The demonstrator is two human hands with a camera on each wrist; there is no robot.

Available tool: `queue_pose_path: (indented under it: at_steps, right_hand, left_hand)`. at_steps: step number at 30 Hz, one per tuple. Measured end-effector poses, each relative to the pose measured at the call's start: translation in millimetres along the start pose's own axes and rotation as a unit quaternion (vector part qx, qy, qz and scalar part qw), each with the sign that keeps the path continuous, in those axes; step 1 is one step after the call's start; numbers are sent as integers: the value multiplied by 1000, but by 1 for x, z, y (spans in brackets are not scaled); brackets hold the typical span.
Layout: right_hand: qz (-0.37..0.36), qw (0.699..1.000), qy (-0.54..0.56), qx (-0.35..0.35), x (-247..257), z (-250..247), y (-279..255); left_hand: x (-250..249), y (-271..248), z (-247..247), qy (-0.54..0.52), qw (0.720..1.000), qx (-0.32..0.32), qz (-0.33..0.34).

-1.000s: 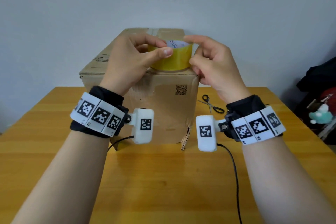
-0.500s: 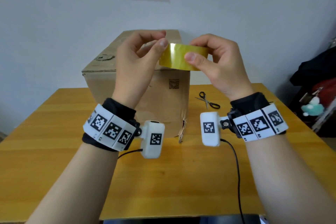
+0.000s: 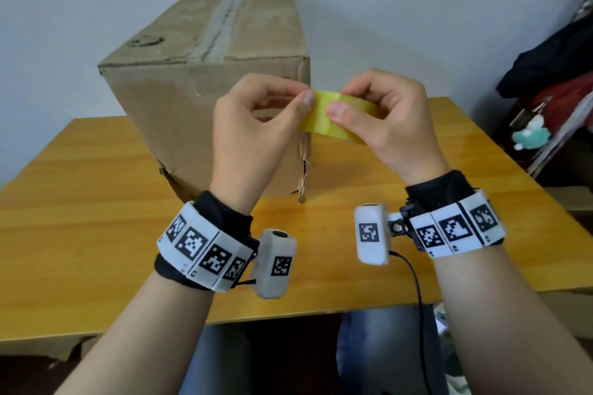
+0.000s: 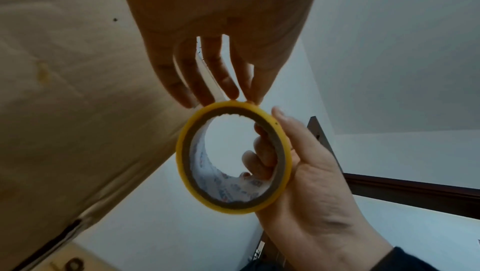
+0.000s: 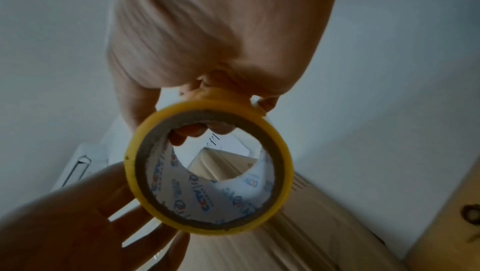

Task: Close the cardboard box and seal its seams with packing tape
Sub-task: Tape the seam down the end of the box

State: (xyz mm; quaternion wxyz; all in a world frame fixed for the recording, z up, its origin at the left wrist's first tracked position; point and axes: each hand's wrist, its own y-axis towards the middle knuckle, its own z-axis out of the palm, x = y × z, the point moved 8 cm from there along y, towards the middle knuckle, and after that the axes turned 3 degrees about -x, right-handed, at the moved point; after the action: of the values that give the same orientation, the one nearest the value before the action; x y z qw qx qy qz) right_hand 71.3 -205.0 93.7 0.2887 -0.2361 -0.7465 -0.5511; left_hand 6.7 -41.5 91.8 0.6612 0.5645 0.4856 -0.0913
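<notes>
- The right hand grips a yellow roll of packing tape on a brown cardboard core, fingers hooked through the core and thumb pressed on the outer band.
- The left hand pinches the roll's near edge between thumb and fingertips; whether a loose tape end is caught there cannot be told.
- The roll hangs in the air above a wooden table.
- Behind it stands a closed brown cardboard box, an old tape strip along its top seam.
</notes>
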Motion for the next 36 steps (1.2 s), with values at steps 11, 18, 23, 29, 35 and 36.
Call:
queue_pose_path:
  at_steps: [11,18,23,29,35,36]
  right_hand:
    - [169,980,-80,72,-75,26,-24]
    - [246,954,-113,129,-98,42,-23]
    - [273,941,-103,172,-105,54,-26]
    - [286,935,-102,185,-115,65,-34]
    - [300,926,-118,194,-120,69,-35]
    - [303,925,-118,194,-121,70,-36]
  left_hand:
    - [79,-19,16,86,984,48,-146]
    - [97,-21,13,181,968,57,-164]
    - [110,-27,13,238,948,82,-194]
    - [127,-38,12,245,939,88,-226]
    - [135,-41,14,250,935,96,-233]
    - [136,-42,15,244,935,101,-239]
